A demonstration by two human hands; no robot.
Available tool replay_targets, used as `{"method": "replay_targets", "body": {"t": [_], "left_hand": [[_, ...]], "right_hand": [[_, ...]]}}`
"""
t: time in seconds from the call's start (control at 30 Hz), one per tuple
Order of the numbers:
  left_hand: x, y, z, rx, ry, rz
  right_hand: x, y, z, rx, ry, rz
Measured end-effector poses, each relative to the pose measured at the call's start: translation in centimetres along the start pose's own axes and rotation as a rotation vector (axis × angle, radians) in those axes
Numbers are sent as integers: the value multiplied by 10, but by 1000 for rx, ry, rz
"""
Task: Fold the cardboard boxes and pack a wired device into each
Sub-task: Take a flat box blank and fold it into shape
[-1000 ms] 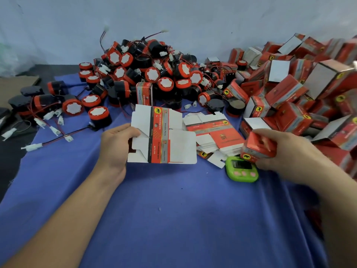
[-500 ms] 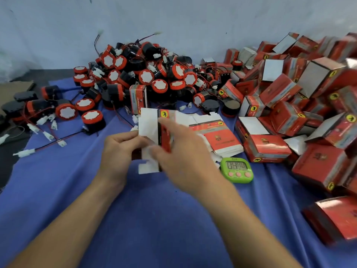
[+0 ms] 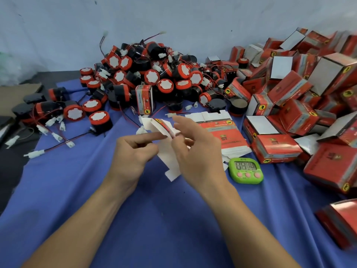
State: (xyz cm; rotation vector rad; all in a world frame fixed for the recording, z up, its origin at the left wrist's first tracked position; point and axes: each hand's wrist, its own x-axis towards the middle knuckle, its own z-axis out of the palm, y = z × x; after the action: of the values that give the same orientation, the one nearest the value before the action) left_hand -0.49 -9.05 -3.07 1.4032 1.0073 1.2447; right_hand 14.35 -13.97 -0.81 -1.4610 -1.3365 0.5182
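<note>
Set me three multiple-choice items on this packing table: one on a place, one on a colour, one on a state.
1. Where is the green timer?
A. on top of the device pile
B. on the cloth, just right of the right hand
C. inside a closed box

2. What colour is the cloth?
A. blue
B. grey
C. yellow

3. What state is the carton that the left hand and right hand hold?
A. sealed shut
B. lying flat on a stack
C. partly folded, flaps loose

Answers:
1 B: it lies on the cloth beside that hand.
2 A: the fabric is blue throughout.
3 C: its white flaps stick out between the hands, above the cloth.
</note>
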Motion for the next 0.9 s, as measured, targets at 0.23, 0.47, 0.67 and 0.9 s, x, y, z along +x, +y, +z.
{"method": "replay_targets", "body": {"t": [0.23,0.47,0.67,0.9], "left_hand": [[-7,10,-1,44,72,57],[-16,13,4,110,72,183],[-18,13,-7,232,-84,353],[-21,10,7,486,-42,362]], "right_hand": [[-14,-5,-2,-356,-163,-131],[-1,4,-8,-232,19,144],[4,9,-19,-149,32,78],[4,12,-24,-91,-114,7]]}}
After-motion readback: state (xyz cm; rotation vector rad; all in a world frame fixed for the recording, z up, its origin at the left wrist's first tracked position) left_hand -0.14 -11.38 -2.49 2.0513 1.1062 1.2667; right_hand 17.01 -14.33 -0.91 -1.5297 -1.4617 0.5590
